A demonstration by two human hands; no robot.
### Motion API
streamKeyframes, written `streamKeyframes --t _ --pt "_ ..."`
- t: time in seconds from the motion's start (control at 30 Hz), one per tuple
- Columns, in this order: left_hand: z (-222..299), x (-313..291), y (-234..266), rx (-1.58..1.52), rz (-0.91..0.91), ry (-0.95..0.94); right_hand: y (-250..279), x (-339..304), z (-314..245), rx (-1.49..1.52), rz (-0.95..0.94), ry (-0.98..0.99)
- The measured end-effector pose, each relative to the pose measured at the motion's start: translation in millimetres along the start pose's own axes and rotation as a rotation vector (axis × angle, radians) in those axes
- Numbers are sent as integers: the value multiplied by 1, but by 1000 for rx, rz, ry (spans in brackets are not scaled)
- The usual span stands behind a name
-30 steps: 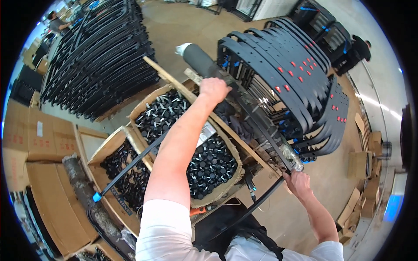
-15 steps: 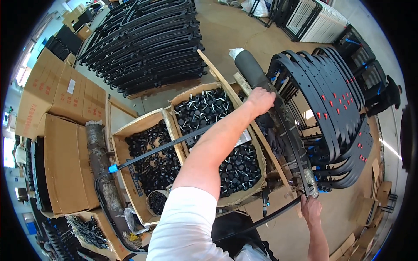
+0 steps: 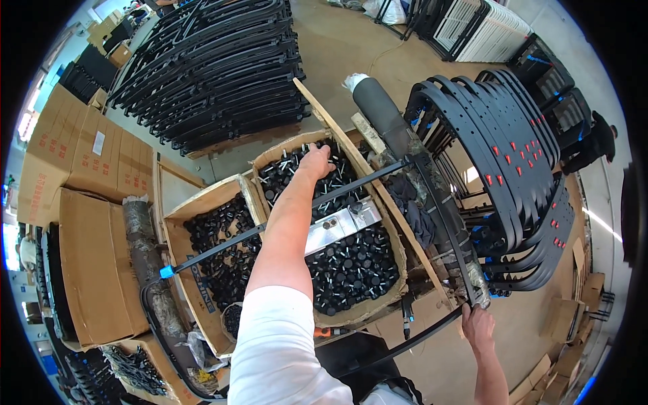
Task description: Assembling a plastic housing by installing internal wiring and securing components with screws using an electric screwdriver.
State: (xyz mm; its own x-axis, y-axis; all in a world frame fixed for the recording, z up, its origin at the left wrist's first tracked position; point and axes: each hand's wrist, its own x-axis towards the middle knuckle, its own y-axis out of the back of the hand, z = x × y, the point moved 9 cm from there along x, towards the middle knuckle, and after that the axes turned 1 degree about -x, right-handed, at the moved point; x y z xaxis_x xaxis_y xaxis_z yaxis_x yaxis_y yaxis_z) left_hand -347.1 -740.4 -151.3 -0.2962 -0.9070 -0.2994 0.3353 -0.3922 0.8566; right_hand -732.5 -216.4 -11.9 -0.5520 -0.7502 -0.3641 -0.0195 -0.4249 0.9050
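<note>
My left hand (image 3: 316,163) reaches into the cardboard box (image 3: 403,270) of black round-headed screws (image 3: 358,266), at its far end. Its fingers curl down among the screws; what they hold is hidden. My right hand (image 3: 478,325) is closed around a corner of a black tubular frame (image 3: 449,219) at the lower right. The frame lies across the boxes, one flat bar passing under my left forearm, with a blue piece (image 3: 167,271) at its left end. Below that bar, a silver metal plate (image 3: 331,229) spans the screw box.
A wooden box (image 3: 177,236) of small black parts adjoins on the left. Padded rolls (image 3: 381,108) support the frame's sides. Curved black frames (image 3: 499,155) with red pieces stand at right; a stack of black frames (image 3: 216,74) stands behind. A power tool (image 3: 407,314) hangs near the box.
My left hand has let go of the frame's far right corner and moved left into the screw box. The silver plate now shows more. My right hand keeps its hold.
</note>
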Motion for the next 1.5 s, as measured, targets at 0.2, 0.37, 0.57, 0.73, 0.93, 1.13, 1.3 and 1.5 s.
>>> streamKeyframes --t 0.2,0.37,0.57,0.73,0.93,1.13,1.3,1.5 --pt "-24 -20 22 -105 78 -72 51 1 -16 -63 -10 86" --pt "-31 -82 49 -1092 -29 40 153 21 -128 529 181 378" --pt "-29 -215 64 -1890 -100 -48 180 33 -341 1067 0 869" --pt "-1 -322 11 -2121 -145 41 137 -19 -442 1097 -218 1048" --pt "-35 -392 -21 -2200 98 139 132 -63 -463 1135 -81 1014" --pt "-53 -466 -18 -1611 89 209 140 -10 -504 419 174 1077" --pt "-91 -534 -25 -1267 364 198 166 -41 -545 522 -127 916" --pt "-116 -585 -16 -1193 265 165 163 -44 -574 321 162 1234"
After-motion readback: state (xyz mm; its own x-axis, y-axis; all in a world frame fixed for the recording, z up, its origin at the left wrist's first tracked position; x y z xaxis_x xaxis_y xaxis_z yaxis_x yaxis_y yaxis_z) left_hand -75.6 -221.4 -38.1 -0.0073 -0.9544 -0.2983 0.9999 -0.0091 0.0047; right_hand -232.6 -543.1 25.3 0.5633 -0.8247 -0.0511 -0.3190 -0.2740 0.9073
